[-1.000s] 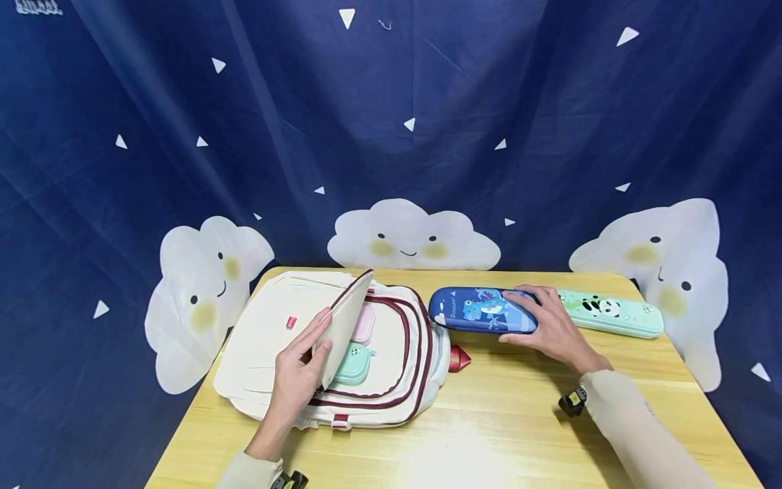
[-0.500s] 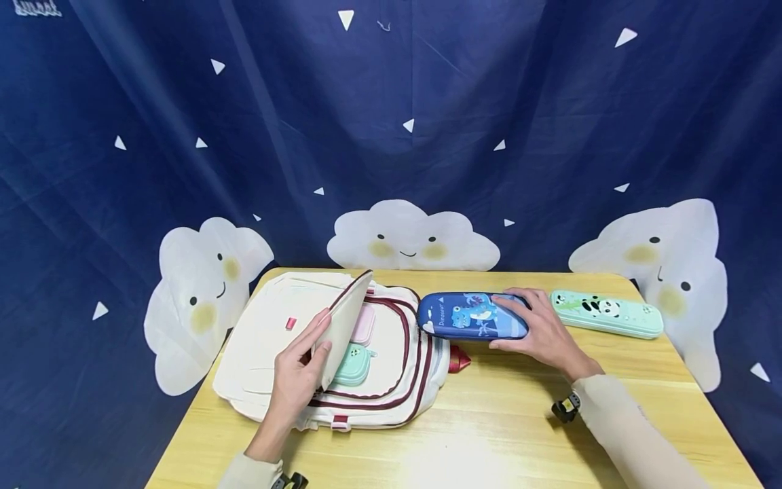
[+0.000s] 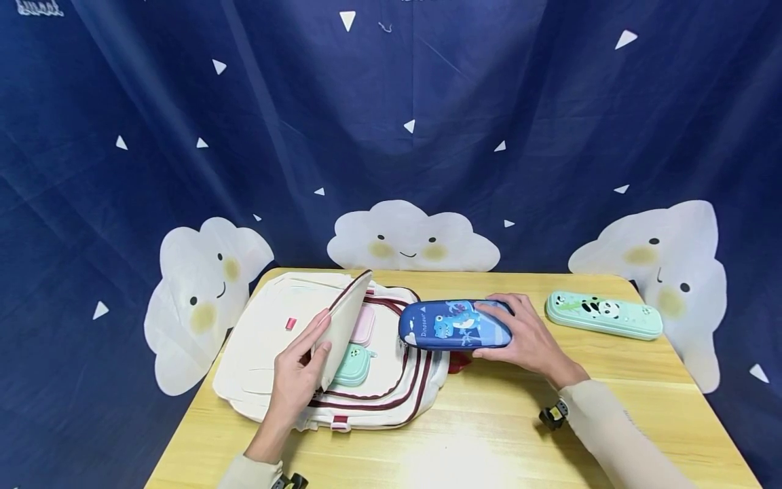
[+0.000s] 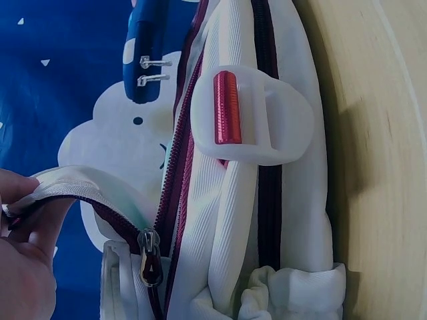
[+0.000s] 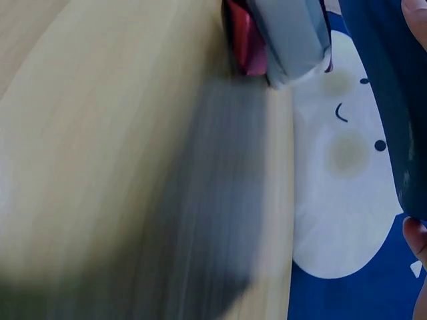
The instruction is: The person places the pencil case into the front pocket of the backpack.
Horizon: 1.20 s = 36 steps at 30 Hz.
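Note:
A white backpack (image 3: pixel 256 353) with dark red zips lies on the table, its front pocket unzipped. My left hand (image 3: pixel 297 373) pinches the edge of the pocket flap (image 3: pixel 343 333) and holds it raised; the left wrist view shows the zip pull (image 4: pixel 151 257) beside it. Inside the pocket lie a pink case (image 3: pixel 364 324) and a mint green case (image 3: pixel 353 365), both partly behind the flap. My right hand (image 3: pixel 525 333) grips a blue dinosaur pencil case (image 3: pixel 455 324) by its right end. The pencil case's left end overlaps the backpack's right part in the head view.
A mint green panda pencil case (image 3: pixel 603 315) lies at the back right of the wooden table (image 3: pixel 519 435). A red tab (image 3: pixel 458 362) sticks out at the backpack's right end. Behind the table hangs a dark blue curtain (image 3: pixel 391 102) with clouds.
My right hand has carried the blue pencil case leftward and slightly nearer, over the backpack's right part, away from the panda pencil case. My left hand and the flap stay in place.

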{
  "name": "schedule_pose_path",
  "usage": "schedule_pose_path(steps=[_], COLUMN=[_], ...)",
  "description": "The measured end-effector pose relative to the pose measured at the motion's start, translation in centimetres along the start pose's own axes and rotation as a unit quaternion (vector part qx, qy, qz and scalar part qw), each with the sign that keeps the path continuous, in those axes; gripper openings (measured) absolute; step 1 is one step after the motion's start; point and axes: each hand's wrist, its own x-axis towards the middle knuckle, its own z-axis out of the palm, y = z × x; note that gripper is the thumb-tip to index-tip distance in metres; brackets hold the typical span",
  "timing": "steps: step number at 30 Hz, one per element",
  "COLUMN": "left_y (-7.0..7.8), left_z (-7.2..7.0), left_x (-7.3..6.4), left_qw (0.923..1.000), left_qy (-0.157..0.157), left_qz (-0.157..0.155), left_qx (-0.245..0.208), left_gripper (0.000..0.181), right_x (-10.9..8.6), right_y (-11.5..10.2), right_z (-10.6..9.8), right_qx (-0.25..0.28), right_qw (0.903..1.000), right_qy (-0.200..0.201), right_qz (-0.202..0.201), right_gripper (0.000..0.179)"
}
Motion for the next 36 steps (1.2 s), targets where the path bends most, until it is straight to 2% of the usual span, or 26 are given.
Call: schedule_pose_path(steps=[13,21,30,36], left_y=[-0.1,-0.2,0.0,0.2], left_z=[0.1,0.1,0.0,0.0], left_x=[-0.1,0.0,0.0,0.0], left_qw=[0.9999,0.9999,1.0000,1.0000], left_qy=[0.008,0.007,0.004,0.002], left_qz=[0.011,0.003,0.007,0.006], left_qx=[-0.003,-0.013,-0.004,-0.002], left_gripper=[0.046,0.046,0.044,0.044], right_x=[0.4,0.7,1.0,1.1], right_y=[-2.0,-3.1,-4.4,-5.5], right_z=[0.7,1.8,2.8,3.6], right_qx=[0.005,0.009,0.009,0.005], right_qw=[0.9999,0.9995,0.9982,0.9980], right_qy=[-0.009,-0.013,0.000,-0.003], right_qz=[-0.002,-0.027,-0.059,-0.064], right_gripper=[0.097,0.096,0.097,0.099])
